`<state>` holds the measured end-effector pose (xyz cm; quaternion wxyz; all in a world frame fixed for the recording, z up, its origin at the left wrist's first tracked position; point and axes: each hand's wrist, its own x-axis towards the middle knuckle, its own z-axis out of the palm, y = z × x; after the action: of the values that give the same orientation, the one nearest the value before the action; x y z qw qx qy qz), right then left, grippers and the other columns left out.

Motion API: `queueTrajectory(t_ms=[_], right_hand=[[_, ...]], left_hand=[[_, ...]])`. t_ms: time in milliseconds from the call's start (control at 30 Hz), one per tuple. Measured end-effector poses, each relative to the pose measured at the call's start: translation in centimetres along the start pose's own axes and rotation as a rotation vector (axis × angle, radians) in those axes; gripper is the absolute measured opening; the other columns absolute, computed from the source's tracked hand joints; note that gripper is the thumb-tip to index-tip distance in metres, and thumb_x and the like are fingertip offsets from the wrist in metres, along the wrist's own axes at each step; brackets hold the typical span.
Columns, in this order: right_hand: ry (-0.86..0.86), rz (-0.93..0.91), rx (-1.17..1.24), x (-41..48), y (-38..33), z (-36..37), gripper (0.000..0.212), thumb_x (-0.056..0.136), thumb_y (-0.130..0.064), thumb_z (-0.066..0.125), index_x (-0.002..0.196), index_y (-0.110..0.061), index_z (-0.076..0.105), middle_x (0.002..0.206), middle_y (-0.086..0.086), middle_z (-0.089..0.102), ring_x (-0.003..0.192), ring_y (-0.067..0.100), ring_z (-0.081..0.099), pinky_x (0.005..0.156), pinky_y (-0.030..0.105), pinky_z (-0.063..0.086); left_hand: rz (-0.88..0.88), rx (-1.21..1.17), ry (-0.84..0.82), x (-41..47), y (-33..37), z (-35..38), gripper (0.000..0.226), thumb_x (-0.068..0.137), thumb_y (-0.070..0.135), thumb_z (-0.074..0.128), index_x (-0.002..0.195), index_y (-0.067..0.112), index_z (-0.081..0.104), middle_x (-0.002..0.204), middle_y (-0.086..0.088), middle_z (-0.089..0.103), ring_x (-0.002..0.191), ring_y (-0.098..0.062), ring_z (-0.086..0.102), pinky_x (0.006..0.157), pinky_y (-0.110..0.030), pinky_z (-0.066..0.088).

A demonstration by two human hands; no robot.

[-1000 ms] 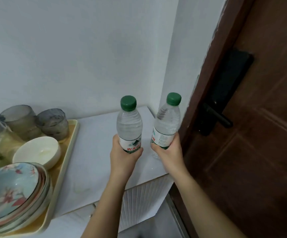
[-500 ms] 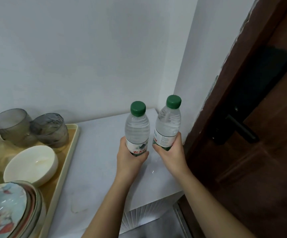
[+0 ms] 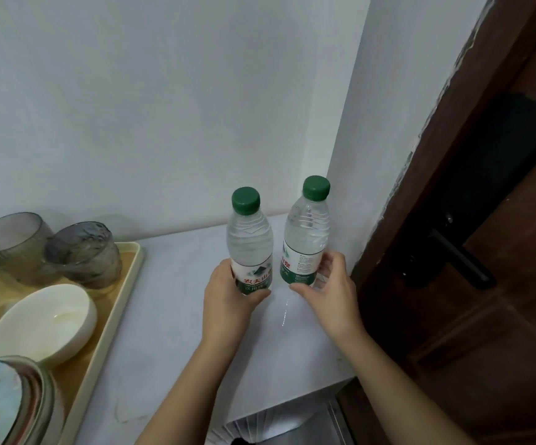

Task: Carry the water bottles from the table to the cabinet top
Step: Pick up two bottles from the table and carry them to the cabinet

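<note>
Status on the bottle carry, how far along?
Done: both bottles are at the cabinet top, over its right end. In hand: the left hand grips the left bottle; the right hand curls loosely round the right bottle, which leans slightly. I cannot tell if either base is down. Left: set them down and let go.

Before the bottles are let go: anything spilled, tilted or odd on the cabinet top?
The right bottle leans toward the left bottle, the right hand only loosely round it. A thin pale streak on the cabinet top below may be water or just a reflection; I cannot tell.
</note>
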<state>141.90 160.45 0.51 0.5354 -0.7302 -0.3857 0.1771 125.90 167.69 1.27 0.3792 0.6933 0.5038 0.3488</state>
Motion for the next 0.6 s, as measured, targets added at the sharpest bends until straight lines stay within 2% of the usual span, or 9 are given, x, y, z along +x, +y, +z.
queueTrajectory(t_ms=[100, 200, 267, 333, 433, 533, 600], right_hand=[[0.037, -0.030, -0.063, 2.0, -0.3, 1.1, 0.058, 0.066, -0.011, 0.089, 0.109, -0.019, 0.051, 0.111, -0.005, 0.059, 0.101, 0.010, 0.059, 0.086, 0.019, 0.046], [0.091, -0.072, -0.171, 4.1, -0.2, 2.0, 0.055, 0.069, -0.017, 0.087, 0.115, -0.013, 0.057, 0.107, -0.005, 0.050, 0.096, 0.015, 0.058, 0.083, 0.027, 0.048], [0.114, -0.059, -0.179, 5.6, -0.3, 2.3, 0.053, 0.070, -0.018, 0.086, 0.113, -0.013, 0.057, 0.099, -0.003, 0.052, 0.087, 0.018, 0.058, 0.076, 0.030, 0.048], [0.129, -0.030, -0.169, 6.8, -0.5, 2.5, 0.049, 0.071, -0.017, 0.086, 0.107, -0.013, 0.053, 0.089, 0.002, 0.056, 0.077, 0.020, 0.057, 0.069, 0.030, 0.047], [0.145, -0.003, -0.173, 8.1, -0.8, 2.8, 0.042, 0.074, -0.014, 0.083, 0.096, -0.015, 0.047, 0.077, 0.001, 0.056, 0.069, 0.020, 0.057, 0.065, 0.032, 0.047], [0.160, 0.033, -0.193, 9.0, -0.8, 3.3, 0.033, 0.076, -0.016, 0.081, 0.082, -0.015, 0.049, 0.067, -0.004, 0.057, 0.065, 0.020, 0.057, 0.064, 0.033, 0.047], [0.155, 0.051, -0.212, 9.4, -0.8, 3.7, 0.031, 0.077, -0.020, 0.081, 0.072, -0.013, 0.051, 0.064, 0.001, 0.062, 0.063, 0.024, 0.059, 0.062, 0.035, 0.047]], left_hand=[[-0.003, -0.046, 0.030, 2.0, 1.0, 1.1, 0.044, 0.065, 0.016, 0.086, 0.099, 0.020, 0.058, 0.095, 0.008, 0.065, 0.090, -0.014, 0.063, 0.075, -0.030, 0.050], [0.002, -0.048, 0.042, 4.4, 1.5, 2.2, 0.047, 0.067, 0.015, 0.085, 0.106, 0.015, 0.058, 0.098, 0.005, 0.066, 0.091, -0.016, 0.063, 0.074, -0.028, 0.046], [-0.006, -0.051, 0.037, 6.1, 1.7, 2.7, 0.048, 0.067, 0.015, 0.085, 0.107, 0.013, 0.060, 0.101, 0.001, 0.069, 0.092, -0.018, 0.064, 0.075, -0.028, 0.047], [-0.006, -0.034, 0.025, 7.8, 2.0, 3.1, 0.046, 0.066, 0.016, 0.086, 0.105, 0.012, 0.062, 0.101, -0.003, 0.067, 0.091, -0.018, 0.062, 0.074, -0.027, 0.044], [-0.005, 0.033, 0.008, 9.7, 2.3, 3.7, 0.047, 0.065, 0.019, 0.086, 0.105, 0.011, 0.062, 0.102, -0.007, 0.060, 0.084, -0.013, 0.048, 0.071, -0.022, 0.034], [-0.030, 0.007, 0.021, 10.9, 2.5, 4.3, 0.047, 0.066, 0.018, 0.086, 0.101, 0.011, 0.056, 0.096, -0.002, 0.063, 0.084, -0.017, 0.056, 0.069, -0.026, 0.040], [-0.061, -0.051, 0.036, 11.2, 2.6, 4.5, 0.047, 0.069, 0.015, 0.085, 0.098, 0.013, 0.048, 0.088, 0.005, 0.060, 0.082, -0.017, 0.058, 0.064, -0.025, 0.040]])
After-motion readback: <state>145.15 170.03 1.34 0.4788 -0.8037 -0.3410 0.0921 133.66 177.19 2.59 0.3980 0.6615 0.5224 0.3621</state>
